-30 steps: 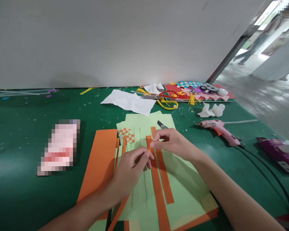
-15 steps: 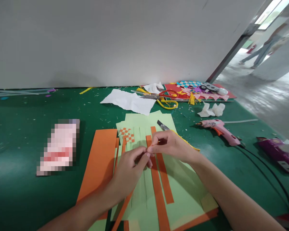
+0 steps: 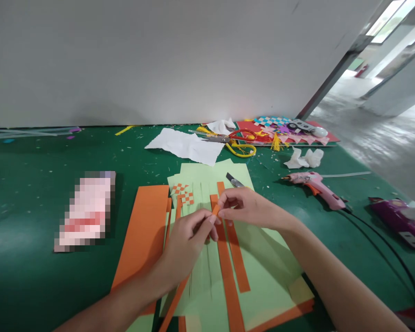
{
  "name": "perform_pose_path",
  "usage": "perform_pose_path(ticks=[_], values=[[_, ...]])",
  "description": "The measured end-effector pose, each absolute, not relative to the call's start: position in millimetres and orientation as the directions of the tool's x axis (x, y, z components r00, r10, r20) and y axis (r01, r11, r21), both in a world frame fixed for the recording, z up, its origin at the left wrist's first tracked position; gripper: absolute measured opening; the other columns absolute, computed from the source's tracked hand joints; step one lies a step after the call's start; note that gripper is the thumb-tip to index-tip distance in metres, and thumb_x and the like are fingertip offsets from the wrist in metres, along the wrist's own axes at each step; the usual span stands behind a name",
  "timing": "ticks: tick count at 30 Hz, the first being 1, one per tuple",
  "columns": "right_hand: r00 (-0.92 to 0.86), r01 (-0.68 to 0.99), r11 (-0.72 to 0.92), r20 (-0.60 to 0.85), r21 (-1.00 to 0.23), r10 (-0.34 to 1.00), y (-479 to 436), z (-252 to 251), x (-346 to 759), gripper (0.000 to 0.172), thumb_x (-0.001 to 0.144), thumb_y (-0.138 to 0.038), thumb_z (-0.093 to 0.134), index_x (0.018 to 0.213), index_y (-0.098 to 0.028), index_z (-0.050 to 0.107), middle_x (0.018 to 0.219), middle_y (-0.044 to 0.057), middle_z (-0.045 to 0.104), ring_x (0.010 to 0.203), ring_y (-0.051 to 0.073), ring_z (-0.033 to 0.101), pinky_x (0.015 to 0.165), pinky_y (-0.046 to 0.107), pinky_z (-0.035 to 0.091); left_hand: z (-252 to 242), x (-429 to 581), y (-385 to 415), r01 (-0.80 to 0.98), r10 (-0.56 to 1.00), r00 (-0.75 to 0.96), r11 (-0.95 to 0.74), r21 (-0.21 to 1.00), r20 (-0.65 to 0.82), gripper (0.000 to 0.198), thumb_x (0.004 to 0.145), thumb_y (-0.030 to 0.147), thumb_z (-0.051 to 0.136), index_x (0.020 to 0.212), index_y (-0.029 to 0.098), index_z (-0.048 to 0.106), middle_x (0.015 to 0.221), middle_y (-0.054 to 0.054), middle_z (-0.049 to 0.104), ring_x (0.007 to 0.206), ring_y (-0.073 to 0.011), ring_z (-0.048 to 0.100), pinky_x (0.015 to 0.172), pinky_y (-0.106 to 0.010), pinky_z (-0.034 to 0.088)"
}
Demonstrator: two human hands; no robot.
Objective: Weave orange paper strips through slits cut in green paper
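My left hand [image 3: 186, 242] and my right hand [image 3: 251, 207] meet over a light green sheet [image 3: 263, 272] cut into lengthwise slits. Both pinch the upper part of a long orange paper strip [image 3: 228, 276] that runs down the sheet. A second orange strip [image 3: 238, 263] lies beside it on the right. At the sheet's top left sits a small woven orange-and-green checker patch [image 3: 182, 193]. A wide orange sheet [image 3: 143, 230] lies to the left, partly under my left wrist. A utility knife [image 3: 233, 180] rests just beyond my right hand.
On the green table [image 3: 31, 276]: a pink glue gun [image 3: 314, 184] with black cord at right, a purple box [image 3: 397, 221], red and yellow scissors [image 3: 240, 140], white paper [image 3: 186, 145], crumpled tissues [image 3: 304, 159], woven coloured pieces [image 3: 283, 127], a blurred pink package [image 3: 86, 210].
My right hand's fingertips have shifted slightly down along the orange strip toward my left hand's pinch. A person seen through the doorway at top right has gone from view.
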State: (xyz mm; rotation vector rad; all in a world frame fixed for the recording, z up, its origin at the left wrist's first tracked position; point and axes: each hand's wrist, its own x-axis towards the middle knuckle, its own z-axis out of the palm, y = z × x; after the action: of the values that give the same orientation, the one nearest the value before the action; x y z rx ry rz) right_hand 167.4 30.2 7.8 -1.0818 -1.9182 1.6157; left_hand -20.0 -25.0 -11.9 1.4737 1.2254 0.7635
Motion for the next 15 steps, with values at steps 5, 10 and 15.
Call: perform_pose_path(ticks=[5, 10, 15], values=[[-0.597, 0.329, 0.048, -0.168, -0.943, 0.784, 26.5, 5.8, 161.0, 0.003, 0.079, -0.014, 0.058, 0.078, -0.017, 0.058, 0.067, -0.003, 0.060, 0.061, 0.010, 0.056, 0.057, 0.022, 0.042, -14.2, -20.5, -24.3, 0.276, 0.942, 0.305, 0.049, 0.960, -0.136, 0.033, 0.096, 0.036, 0.044, 0.070, 0.019, 0.055, 0.062, 0.003, 0.059, 0.061, -0.0126, 0.053, 0.057, -0.023, 0.039], [-0.592, 0.323, 0.031, -0.176, -0.946, 0.787, 23.7, 4.3, 156.3, 0.005, 0.076, -0.014, 0.056, 0.073, -0.017, 0.053, 0.062, -0.005, 0.050, 0.058, 0.009, 0.046, 0.052, 0.022, 0.034, -13.9, -20.4, -24.3, 0.270, 0.936, 0.320, 0.061, 0.961, -0.149, 0.032, 0.095, 0.034, 0.044, 0.068, 0.019, 0.053, 0.063, 0.003, 0.057, 0.061, -0.0124, 0.051, 0.056, -0.024, 0.037], [-0.545, 0.344, 0.077, -0.132, -0.936, 0.828, 20.6, 2.8, 152.8, 0.007, 0.073, -0.012, 0.054, 0.069, -0.017, 0.051, 0.064, -0.005, 0.043, 0.058, 0.008, 0.037, 0.051, 0.023, 0.028, -11.5, -20.7, -23.8, 0.282, 0.935, 0.320, 0.062, 0.957, -0.155, 0.032, 0.095, 0.034, 0.044, 0.068, 0.019, 0.054, 0.063, 0.003, 0.058, 0.061, -0.0123, 0.051, 0.056, -0.023, 0.037]])
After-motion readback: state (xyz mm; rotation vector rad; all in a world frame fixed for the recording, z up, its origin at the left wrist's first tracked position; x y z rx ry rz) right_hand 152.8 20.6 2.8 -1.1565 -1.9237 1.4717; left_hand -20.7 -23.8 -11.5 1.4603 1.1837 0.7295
